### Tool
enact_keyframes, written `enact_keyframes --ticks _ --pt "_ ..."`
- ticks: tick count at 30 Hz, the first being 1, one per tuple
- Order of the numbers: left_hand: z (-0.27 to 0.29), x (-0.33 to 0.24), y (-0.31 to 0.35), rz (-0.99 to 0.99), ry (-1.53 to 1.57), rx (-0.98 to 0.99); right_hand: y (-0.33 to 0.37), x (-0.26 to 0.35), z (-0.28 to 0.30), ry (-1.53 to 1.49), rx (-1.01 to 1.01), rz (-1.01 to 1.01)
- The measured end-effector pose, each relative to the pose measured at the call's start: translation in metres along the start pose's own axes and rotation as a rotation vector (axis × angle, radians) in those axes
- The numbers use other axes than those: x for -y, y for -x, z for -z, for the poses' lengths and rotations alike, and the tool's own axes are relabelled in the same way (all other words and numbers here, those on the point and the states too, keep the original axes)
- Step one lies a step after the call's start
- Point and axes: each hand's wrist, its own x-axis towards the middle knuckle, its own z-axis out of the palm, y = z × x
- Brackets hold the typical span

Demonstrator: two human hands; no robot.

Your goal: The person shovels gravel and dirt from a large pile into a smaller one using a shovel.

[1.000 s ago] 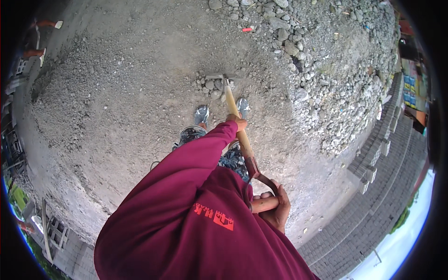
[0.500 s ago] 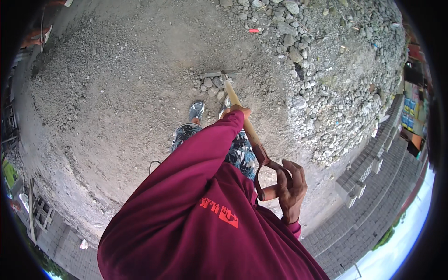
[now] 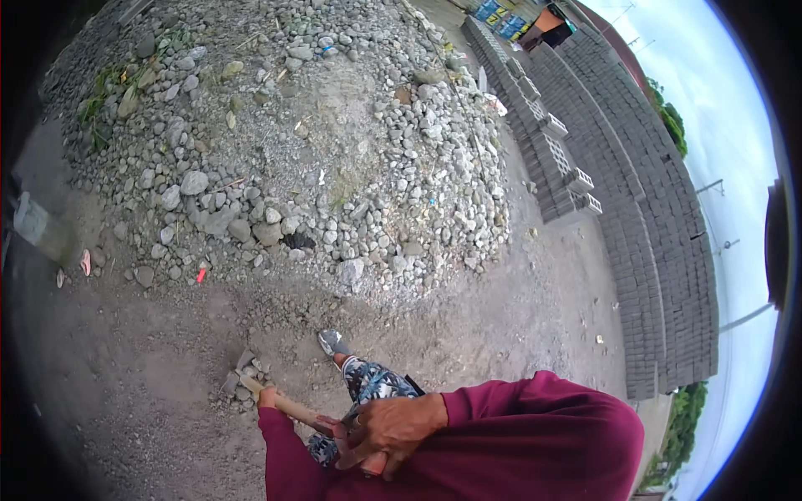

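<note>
A shovel (image 3: 296,409) with a pale wooden shaft and a worn reddish-brown handle end slants across the lower middle. My left hand (image 3: 267,397) grips the shaft low down, just above the grey metal blade (image 3: 230,384). Stones lie on and around the blade; whether it touches the ground I cannot tell. My right hand (image 3: 396,427) is closed around the handle end, close to my body, its fingers bent over the grip. Maroon sleeves cover both arms.
A wide heap of grey stones and gravel (image 3: 334,167) rises ahead. Stacked grey hollow blocks (image 3: 668,275) line the right side. A small red scrap (image 3: 201,275) lies near the heap's edge. A person's feet (image 3: 85,262) show at the far left. My shoe (image 3: 333,342) stands on dirt.
My view has swung right, toward the stone heap and block stacks. The shovel now appears lower left. My right hand, with fingers looser before, now wraps the handle end.
</note>
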Motion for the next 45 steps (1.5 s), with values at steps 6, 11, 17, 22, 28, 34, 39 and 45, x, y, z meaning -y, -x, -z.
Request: enact_keyframes --ticks 6,11,17,22,28,34,39,45 --pt "-0.041 -0.014 -0.05 0.035 0.442 -0.2 0.069 -0.052 0.071 -0.133 -0.164 -0.106" --pt "-0.148 -0.078 -0.003 -0.245 0.769 -0.195 0.192 -0.094 0.091 -0.374 -0.476 -0.626" --pt "-0.253 -0.055 -0.107 -0.154 1.016 -0.061 0.261 -0.144 0.051 -0.391 -1.359 -1.255" --pt "-0.34 0.061 -0.192 0.214 1.039 -0.133 0.353 -0.212 0.057 -0.267 -1.403 -1.543" --pt "-0.365 0.137 -0.241 0.377 1.06 -0.193 0.372 -0.27 0.061 -0.148 -1.257 -1.716" --pt "-0.274 0.155 -0.283 0.324 1.156 -0.262 0.332 -0.353 0.015 -0.222 -1.208 -1.682" --pt "-0.067 0.148 -0.306 0.099 1.234 -0.368 0.185 -0.41 -0.099 -0.536 -1.095 -1.475" --pt "0.204 0.118 -0.27 -0.048 0.95 -0.656 0.045 -0.452 -0.285 -0.777 -1.038 -1.304"
